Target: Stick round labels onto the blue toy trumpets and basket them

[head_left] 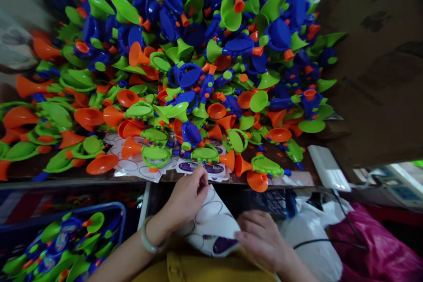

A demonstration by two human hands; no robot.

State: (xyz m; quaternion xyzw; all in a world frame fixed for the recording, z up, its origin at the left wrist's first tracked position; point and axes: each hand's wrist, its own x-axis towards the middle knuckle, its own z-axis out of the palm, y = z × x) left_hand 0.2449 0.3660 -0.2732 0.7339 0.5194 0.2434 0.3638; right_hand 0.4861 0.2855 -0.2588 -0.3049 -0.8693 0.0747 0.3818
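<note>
White oval-printed paper sheet (214, 220) is pinched at its far corner by the left hand (187, 194), at its right edge by the right hand (259, 238), before the brown desk (238, 179); presumably light, limp and easily creased, it is best held by its margins.

Can't read the print on the purple label (224, 244) at the near end of the held sticker sheet (211, 211), way too blurry, and the right hand (261, 238) beside that sheet is kinda soft too. Beyond the sheet, the toy trumpets (188, 77) partly hide some label sheets (150, 172) and get chopped by the top edge, while the blue basket (122, 211) left of it and pink bag (380, 246) right of it both run out of frame.
</note>
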